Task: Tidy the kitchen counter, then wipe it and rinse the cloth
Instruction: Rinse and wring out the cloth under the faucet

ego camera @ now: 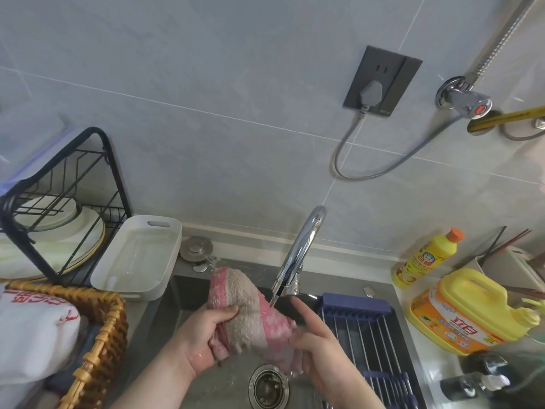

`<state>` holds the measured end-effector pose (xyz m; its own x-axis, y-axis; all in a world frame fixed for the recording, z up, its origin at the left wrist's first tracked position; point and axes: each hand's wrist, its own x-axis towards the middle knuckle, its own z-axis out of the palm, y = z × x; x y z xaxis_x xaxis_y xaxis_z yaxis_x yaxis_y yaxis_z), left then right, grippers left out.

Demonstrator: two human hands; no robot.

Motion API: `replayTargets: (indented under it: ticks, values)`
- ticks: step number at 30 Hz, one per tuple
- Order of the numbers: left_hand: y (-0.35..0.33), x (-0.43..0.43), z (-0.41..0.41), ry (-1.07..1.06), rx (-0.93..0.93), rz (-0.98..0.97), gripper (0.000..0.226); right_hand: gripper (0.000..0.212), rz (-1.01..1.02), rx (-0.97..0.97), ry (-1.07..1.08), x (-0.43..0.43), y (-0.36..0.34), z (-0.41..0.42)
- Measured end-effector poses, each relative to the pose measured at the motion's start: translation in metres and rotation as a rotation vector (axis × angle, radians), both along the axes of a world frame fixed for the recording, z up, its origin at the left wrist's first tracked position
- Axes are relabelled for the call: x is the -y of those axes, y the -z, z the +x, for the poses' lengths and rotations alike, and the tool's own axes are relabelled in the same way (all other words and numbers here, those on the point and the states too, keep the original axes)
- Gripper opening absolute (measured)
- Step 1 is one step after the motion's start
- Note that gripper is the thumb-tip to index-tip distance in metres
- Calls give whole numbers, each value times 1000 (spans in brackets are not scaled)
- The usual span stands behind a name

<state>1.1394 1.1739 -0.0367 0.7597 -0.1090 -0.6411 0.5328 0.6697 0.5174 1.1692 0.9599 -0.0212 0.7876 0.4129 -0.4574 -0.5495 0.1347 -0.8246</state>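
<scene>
A wet pink and beige cloth (249,305) is held over the steel sink (182,296), right under the chrome faucet (298,252), whose thin stream of water lands on it. My left hand (206,335) grips the cloth's left end with thumb and fingers curled round it. My right hand (318,346) holds the cloth's right end from below, index finger sticking out straight. The drain (268,386) lies just beneath the cloth.
A blue-framed wire rack (365,335) spans the sink's right half. Yellow detergent bottles (424,258) (472,311) stand on the right counter. On the left are a white tray (138,258), a black dish rack with plates (59,208) and a wicker basket (100,329).
</scene>
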Motion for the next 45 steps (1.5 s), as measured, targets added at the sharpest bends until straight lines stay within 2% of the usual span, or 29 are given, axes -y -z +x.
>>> replayTargets:
  ticks: [3, 5, 6, 7, 9, 12, 15, 16, 18, 21, 25, 28, 31, 32, 33, 36, 37, 38, 39, 41, 43, 45]
  values:
    - [-5, 4, -4, 55, 53, -54, 50, 46, -44, -129, 163, -8, 12, -2]
    - [-3, 8, -7, 92, 66, -1, 59, 58, -15, -227, 53, -19, 5, -3]
    - [-1, 9, -8, 98, 57, 18, 59, 62, 63, -269, 28, -24, 2, -3]
    - [1, 9, -10, 109, 66, 8, 58, 62, 122, -321, 20, -28, 0, -1]
    - [-4, 7, -12, 154, 86, 23, 56, 50, 116, -347, 92, -35, -2, 3]
    - [-6, 7, -11, 143, 70, 178, 37, 19, 5, -210, 293, -34, 7, 8]
    - [4, 8, -5, -31, 76, 622, 21, 24, -47, -104, 286, -35, 13, 7]
    - [5, 9, -4, -45, 98, 694, 15, 23, -61, -69, 271, -35, 14, 6]
    - [8, 12, -1, 6, 134, 773, 11, 17, -76, -17, 241, -38, 13, 5]
    - [16, 13, 3, -19, 148, 847, 28, 10, -147, 10, 263, -39, 9, 4]
    - [19, 17, 14, -173, 119, 875, 13, 22, -226, 1, 308, -36, 8, 6]
    - [23, 23, 19, -210, 70, 1016, 31, 25, -234, 31, 322, -39, 4, 6]
    - [29, 27, 18, -284, -41, 1082, 38, 26, -286, 218, 303, -44, 1, 4]
    - [32, 30, 16, -265, -63, 1034, 43, 26, -321, 284, 275, -46, -2, 2]
    - [32, 35, 14, -228, -74, 886, 49, 26, -373, 345, 220, -48, -6, -2]
    - [20, 42, 11, -108, -128, 26, 66, 34, -473, 464, -21, -54, -12, -19]
    - [15, 43, 10, -149, -132, -187, 68, 36, -519, 501, -126, -53, -15, -25]
    - [14, 41, 10, -182, -134, -307, 69, 37, -550, 516, -218, -51, -17, -30]
    - [14, 37, 8, -193, -102, -357, 71, 37, -540, 497, -272, -48, -19, -33]
    - [14, 33, 5, -124, -53, -384, 74, 37, -538, 500, -168, -42, -19, -32]
    - [14, 33, -2, -88, -28, -418, 74, 30, -715, 610, -65, -41, -8, -26]
    - [12, 42, -6, -75, 13, -412, 70, 46, -892, 679, -182, -47, -2, -21]
